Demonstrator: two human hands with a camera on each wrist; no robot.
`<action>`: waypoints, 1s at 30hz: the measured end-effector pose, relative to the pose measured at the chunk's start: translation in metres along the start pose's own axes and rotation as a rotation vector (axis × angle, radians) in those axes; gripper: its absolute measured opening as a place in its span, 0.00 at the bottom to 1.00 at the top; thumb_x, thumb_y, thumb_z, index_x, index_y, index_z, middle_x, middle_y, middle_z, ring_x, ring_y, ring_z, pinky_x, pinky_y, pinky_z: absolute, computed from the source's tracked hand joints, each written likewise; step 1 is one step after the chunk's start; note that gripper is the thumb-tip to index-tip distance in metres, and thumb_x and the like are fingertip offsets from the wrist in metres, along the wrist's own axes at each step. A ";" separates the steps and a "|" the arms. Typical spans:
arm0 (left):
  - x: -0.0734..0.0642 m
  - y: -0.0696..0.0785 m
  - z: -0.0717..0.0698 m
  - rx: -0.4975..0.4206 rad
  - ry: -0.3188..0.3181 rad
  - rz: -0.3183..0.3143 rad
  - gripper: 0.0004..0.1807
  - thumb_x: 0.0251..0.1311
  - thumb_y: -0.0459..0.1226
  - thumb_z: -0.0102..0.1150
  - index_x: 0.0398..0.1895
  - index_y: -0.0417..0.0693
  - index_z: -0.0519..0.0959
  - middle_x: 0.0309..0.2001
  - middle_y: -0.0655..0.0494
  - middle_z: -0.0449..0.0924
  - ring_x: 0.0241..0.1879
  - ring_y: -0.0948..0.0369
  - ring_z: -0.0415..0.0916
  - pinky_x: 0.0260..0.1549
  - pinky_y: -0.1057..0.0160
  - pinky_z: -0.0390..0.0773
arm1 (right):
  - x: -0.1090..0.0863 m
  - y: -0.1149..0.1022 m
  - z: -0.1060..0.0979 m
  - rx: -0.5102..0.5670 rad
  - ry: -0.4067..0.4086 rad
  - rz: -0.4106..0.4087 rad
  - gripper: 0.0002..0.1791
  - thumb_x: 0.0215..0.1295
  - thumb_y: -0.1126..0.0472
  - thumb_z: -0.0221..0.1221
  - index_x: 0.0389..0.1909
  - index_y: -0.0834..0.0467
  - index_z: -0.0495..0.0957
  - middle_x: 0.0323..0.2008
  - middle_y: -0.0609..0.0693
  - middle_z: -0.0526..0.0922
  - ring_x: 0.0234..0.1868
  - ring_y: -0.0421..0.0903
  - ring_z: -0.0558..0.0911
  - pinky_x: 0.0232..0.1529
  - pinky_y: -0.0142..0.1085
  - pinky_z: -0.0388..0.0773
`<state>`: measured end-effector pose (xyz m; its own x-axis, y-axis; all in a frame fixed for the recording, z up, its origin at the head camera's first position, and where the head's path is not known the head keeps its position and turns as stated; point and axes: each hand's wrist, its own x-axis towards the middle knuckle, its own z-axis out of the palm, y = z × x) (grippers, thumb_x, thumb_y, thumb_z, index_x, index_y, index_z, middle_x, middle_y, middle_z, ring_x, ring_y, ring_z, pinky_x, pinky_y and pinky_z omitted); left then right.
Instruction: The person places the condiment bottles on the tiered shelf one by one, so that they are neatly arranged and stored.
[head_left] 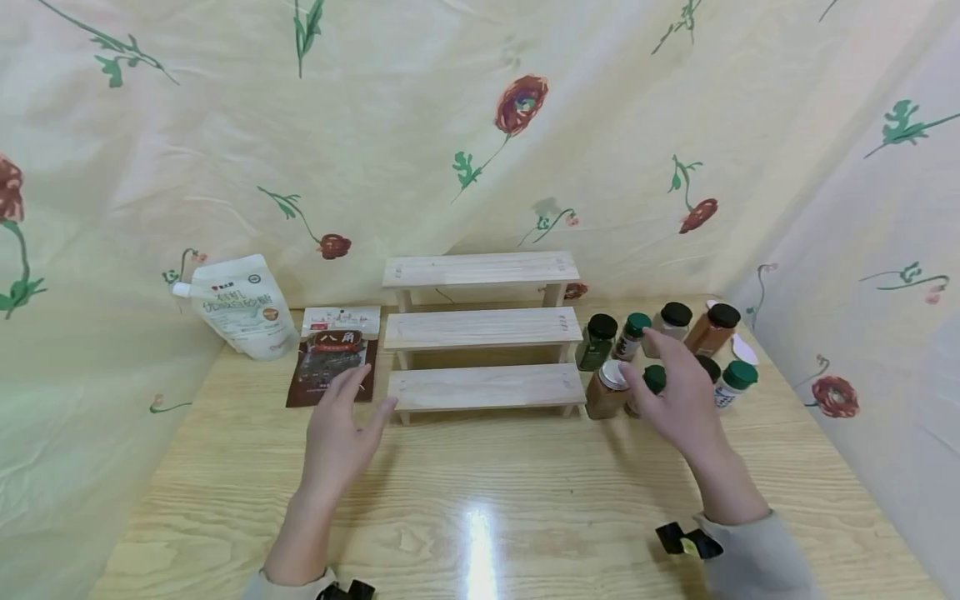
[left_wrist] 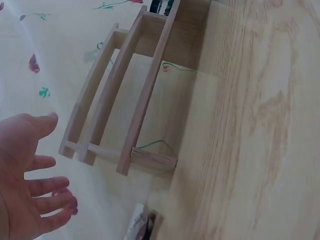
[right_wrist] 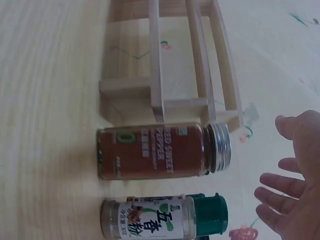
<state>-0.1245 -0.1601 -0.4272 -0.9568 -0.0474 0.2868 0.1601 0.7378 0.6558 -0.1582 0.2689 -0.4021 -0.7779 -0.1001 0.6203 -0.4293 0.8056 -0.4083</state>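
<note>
My left hand (head_left: 339, 442) hovers with spread, relaxed fingers beside the three-tier wooden rack (head_left: 483, 329), close to a brown packet (head_left: 330, 367) lying flat. It holds nothing. Over the cluster of spice jars at the right, my right hand (head_left: 684, 404) is raised, fingers loosely spread and apart from the jars in the right wrist view. Nearest the rack stands a silver-capped jar of red sweet pepper powder (right_wrist: 155, 152). A green-capped spice bottle (right_wrist: 150, 220) is beside it. More jars with black or green caps, such as a dark green one (head_left: 596, 343), are partly hidden behind my right hand.
A white spouted pouch (head_left: 243, 308) leans against the floral cloth (head_left: 420, 150) at the back left. Cloth also hangs along the right side of the wooden table (head_left: 570, 517). A white item (head_left: 744, 350) lies behind the jars.
</note>
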 end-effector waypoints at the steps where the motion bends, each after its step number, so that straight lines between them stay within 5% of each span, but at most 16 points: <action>1: 0.000 -0.001 0.000 -0.030 0.008 -0.013 0.35 0.68 0.50 0.63 0.72 0.42 0.69 0.70 0.40 0.67 0.68 0.38 0.65 0.68 0.33 0.66 | 0.002 0.002 0.000 0.009 0.013 -0.009 0.32 0.61 0.64 0.69 0.64 0.71 0.71 0.57 0.69 0.78 0.55 0.67 0.78 0.53 0.67 0.76; 9: 0.001 -0.009 0.008 -0.251 0.032 -0.121 0.25 0.72 0.43 0.61 0.64 0.35 0.76 0.57 0.38 0.79 0.56 0.45 0.77 0.59 0.46 0.81 | 0.016 0.020 -0.002 0.069 -0.006 0.059 0.27 0.65 0.63 0.67 0.61 0.71 0.74 0.55 0.69 0.80 0.55 0.67 0.78 0.54 0.66 0.75; 19: 0.003 -0.027 0.032 -0.461 -0.002 -0.436 0.22 0.74 0.44 0.57 0.63 0.40 0.77 0.55 0.43 0.80 0.55 0.49 0.79 0.44 0.73 0.80 | 0.033 0.033 -0.001 0.102 -0.069 0.107 0.24 0.70 0.59 0.65 0.60 0.69 0.76 0.52 0.67 0.81 0.51 0.64 0.80 0.52 0.62 0.79; 23: 0.004 -0.031 0.042 -0.513 0.007 -0.482 0.21 0.74 0.43 0.57 0.61 0.38 0.78 0.52 0.44 0.81 0.51 0.52 0.79 0.43 0.76 0.79 | 0.040 0.036 0.002 0.113 -0.107 0.110 0.24 0.71 0.58 0.64 0.60 0.69 0.76 0.50 0.66 0.82 0.50 0.63 0.82 0.50 0.60 0.80; 30: 0.006 -0.031 0.053 -0.852 0.016 -0.611 0.20 0.74 0.36 0.57 0.59 0.28 0.75 0.40 0.49 0.83 0.37 0.62 0.82 0.42 0.69 0.88 | 0.049 0.047 0.007 0.148 -0.155 0.111 0.23 0.72 0.56 0.63 0.60 0.68 0.77 0.50 0.65 0.83 0.49 0.60 0.82 0.51 0.52 0.83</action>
<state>-0.1484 -0.1473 -0.4825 -0.9301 -0.2653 -0.2540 -0.2256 -0.1329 0.9651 -0.2199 0.2973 -0.3954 -0.8802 -0.1137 0.4607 -0.3912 0.7233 -0.5690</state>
